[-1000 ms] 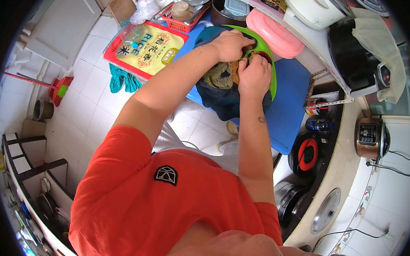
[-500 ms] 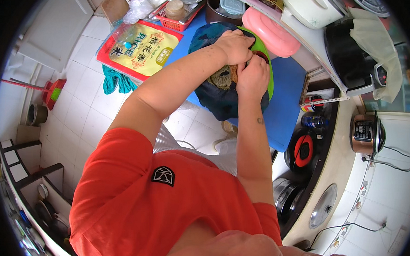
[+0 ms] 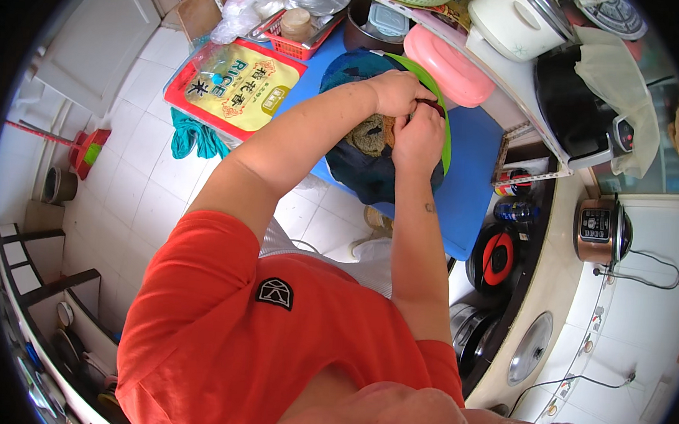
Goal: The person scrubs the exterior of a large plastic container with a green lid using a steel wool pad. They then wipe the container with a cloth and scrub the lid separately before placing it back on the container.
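Note:
A dark blue and teal fabric piece point(image 3: 372, 171) with brown and tan patches is spread over a bright green board or tray point(image 3: 449, 129), of which only the edge shows. My left hand point(image 3: 399, 94) lies on its far part, fingers bent down to a dark red bit of the fabric. Close beside it, my right hand point(image 3: 420, 137) has its fingers curled onto the same dark red fold. The two hands almost meet there, and both sets of fingertips are partly hidden. Under the fabric and the green edge is a blue tabletop point(image 3: 471, 188).
A red and yellow rice bag point(image 3: 242, 88) lies left of the fabric. Behind stand a red basket point(image 3: 290, 48) and a dark pot point(image 3: 356, 32). A pink basin point(image 3: 451, 64) sits under a shelf holding a white pot point(image 3: 518, 25). Pans line the right side.
The whole view has shifted slightly. Both hands stay on the fabric, with the fingers moving a little around the dark red fold; more of that fold shows now.

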The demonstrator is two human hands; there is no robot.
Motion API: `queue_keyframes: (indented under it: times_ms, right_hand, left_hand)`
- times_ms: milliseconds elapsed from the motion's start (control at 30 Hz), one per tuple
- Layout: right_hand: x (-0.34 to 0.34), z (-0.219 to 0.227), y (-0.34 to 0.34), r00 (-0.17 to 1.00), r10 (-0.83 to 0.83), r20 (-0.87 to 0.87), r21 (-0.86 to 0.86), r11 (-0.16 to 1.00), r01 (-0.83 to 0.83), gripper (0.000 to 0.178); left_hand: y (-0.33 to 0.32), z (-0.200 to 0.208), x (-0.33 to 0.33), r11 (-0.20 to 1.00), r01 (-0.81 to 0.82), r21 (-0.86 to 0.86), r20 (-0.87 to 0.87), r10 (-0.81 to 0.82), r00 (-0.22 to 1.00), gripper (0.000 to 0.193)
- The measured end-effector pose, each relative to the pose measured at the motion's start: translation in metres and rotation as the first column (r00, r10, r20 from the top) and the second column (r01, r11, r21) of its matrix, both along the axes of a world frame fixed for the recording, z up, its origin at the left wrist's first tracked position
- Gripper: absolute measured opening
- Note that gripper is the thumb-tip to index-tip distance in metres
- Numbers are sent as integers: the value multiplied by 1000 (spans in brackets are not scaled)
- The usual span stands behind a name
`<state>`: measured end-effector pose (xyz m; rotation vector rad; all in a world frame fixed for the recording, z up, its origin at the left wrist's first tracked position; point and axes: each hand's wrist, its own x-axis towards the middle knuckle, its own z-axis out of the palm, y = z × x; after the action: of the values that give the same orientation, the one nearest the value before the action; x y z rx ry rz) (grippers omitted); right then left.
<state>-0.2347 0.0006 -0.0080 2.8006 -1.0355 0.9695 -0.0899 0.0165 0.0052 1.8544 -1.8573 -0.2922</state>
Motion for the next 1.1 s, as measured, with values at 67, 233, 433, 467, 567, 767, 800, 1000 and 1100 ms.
queue_keyframes:
  times_ms: [67, 233, 433, 467, 567, 767, 800, 1000, 1100]
  right_hand:
    - [3, 4, 1, 998, 49, 46, -20, 999, -48, 22]
    - [2, -1, 0, 988, 85, 130, -31, 996, -82, 23]
    - [3, 1, 1, 988, 75, 131, -16, 997, -74, 22]
    - [2, 0, 0, 989, 71, 127, -18, 997, -70, 22]
    - [3, 1, -3, 989, 73, 132, -28, 997, -70, 22]
    - [-1, -3, -6, 989, 101, 106, -29, 995, -98, 23]
    - [0, -2, -6, 990, 100, 104, -24, 995, -98, 23]
    - [-2, -4, -7, 989, 95, 115, -42, 995, -91, 22]
    - [0, -5, -7, 985, 99, 141, -60, 994, -91, 21]
  left_hand:
    - [1, -9, 13, 989, -78, -125, 58, 86, 995, 47]
    - [24, -5, 7, 946, -268, -181, 160, 297, 941, 38]
    - [84, -10, -21, 791, -524, -316, 221, 599, 770, 52]
    - [94, -6, -30, 793, -533, -297, 225, 600, 768, 52]
    - [121, 5, -50, 813, -507, -285, 194, 567, 801, 49]
    - [164, 4, -93, 875, -391, -285, -45, 395, 917, 45]
    - [171, 3, -100, 869, -386, -308, -57, 389, 920, 49]
    - [160, -8, -101, 780, -442, -444, 84, 527, 846, 56]
    - [136, -16, -75, 756, -496, -426, 141, 598, 789, 58]
